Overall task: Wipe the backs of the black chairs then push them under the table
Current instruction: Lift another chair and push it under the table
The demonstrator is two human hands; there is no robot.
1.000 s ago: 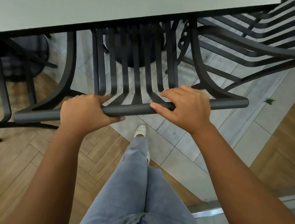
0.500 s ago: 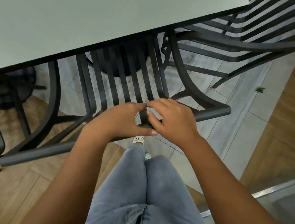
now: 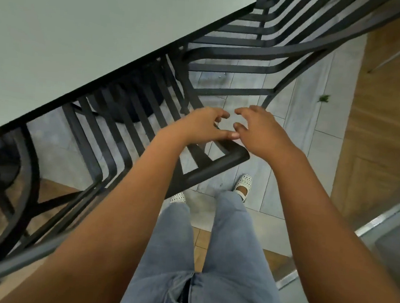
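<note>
Hiding chair (image 3: 219, 169) rail: left forearm (image 3: 118, 204).

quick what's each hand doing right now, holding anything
Left hand: open, fingers loosely curled, holding nothing, above the chair's top rail.
Right hand: open, fingers loosely curled, holding nothing.

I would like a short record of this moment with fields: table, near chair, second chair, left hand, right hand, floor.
table: pale top, dark edge
near chair: black slatted chair, seat under the table, top rail free
second chair: black chair to the right
left hand: above the rail, fingers curled, holding nothing
right hand: same, thumbs touching
floor: grey tiles and wood; small green scrap
</note>
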